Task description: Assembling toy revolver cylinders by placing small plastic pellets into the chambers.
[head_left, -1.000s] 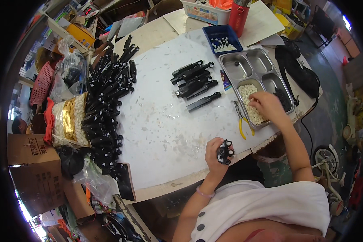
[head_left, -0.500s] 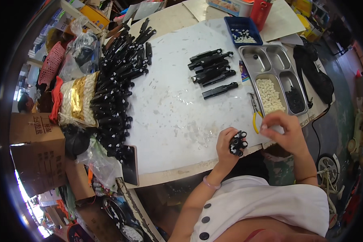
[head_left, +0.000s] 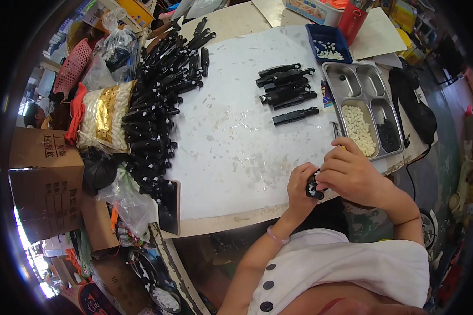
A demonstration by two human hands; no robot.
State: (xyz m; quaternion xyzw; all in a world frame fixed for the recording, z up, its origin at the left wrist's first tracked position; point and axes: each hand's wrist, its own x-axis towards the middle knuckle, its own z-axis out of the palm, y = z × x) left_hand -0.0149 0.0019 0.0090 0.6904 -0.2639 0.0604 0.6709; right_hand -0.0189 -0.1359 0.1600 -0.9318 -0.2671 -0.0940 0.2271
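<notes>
Near the table's front edge, my left hand [head_left: 299, 186] is wrapped round a bundle of short black plastic parts [head_left: 315, 190], their ends pointing up. My right hand [head_left: 353, 176] is closed over the top of the bundle, fingertips pressed against it; whatever they pinch is hidden. Just beyond lies a pair of pliers [head_left: 335, 129], largely covered by the right hand. A steel compartment tray [head_left: 360, 98] holds small cream pieces [head_left: 358, 130] and small black pieces [head_left: 388, 135]. Several similar black parts [head_left: 287, 88] rest on the white sheet left of the tray.
A large heap of black parts [head_left: 153, 113] covers the table's left side, with a phone [head_left: 169, 209] below it. Beyond the tray stand a blue bin [head_left: 320, 34] with white bits and a red cup [head_left: 353, 25]. A cardboard box [head_left: 46, 191] sits far left.
My right hand has moved left from beside the pliers onto the bundle, bringing a small pale piece that was between its fingertips. My left hand still grips the bundle. The view has shifted slightly.
</notes>
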